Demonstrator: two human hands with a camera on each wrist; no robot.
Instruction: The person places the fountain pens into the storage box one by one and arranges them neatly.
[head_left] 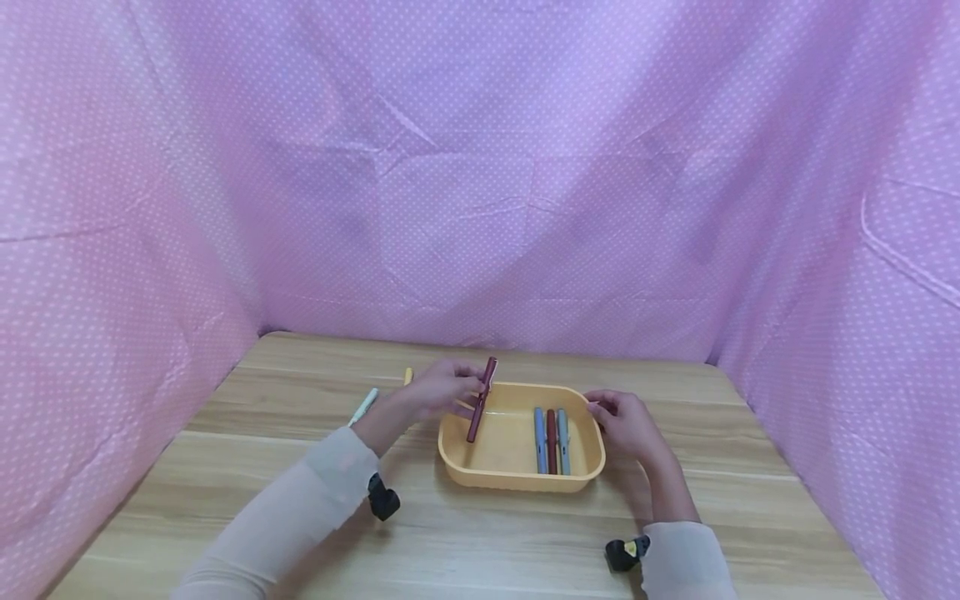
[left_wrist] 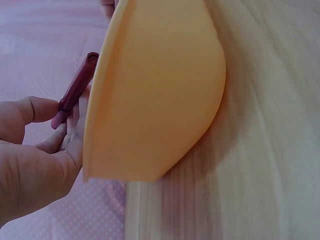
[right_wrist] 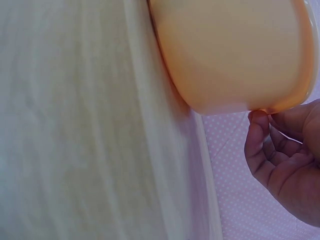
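Observation:
My left hand (head_left: 448, 387) pinches a maroon pen (head_left: 482, 400) between thumb and fingers, over the left side of a yellow plastic tray (head_left: 517, 481). The pen slants, its clip end higher; in the left wrist view the same maroon pen (left_wrist: 77, 85) shows beside the tray's wall. At the far right corner, my right hand (head_left: 626, 421) grips the rim, with its bent fingertips at the edge in the right wrist view. Inside the tray, toward the right, a blue pen (head_left: 540, 442), a dark red pen (head_left: 552, 442) and a grey-green pen (head_left: 564, 443) lie side by side.
Left of the tray, a mint pen (head_left: 364, 406) and a yellow pen (head_left: 408, 376) lie on the wooden table (head_left: 480, 550), both partly hidden by my left arm. Pink dotted cloth (head_left: 480, 208) hangs around the table's back and sides.

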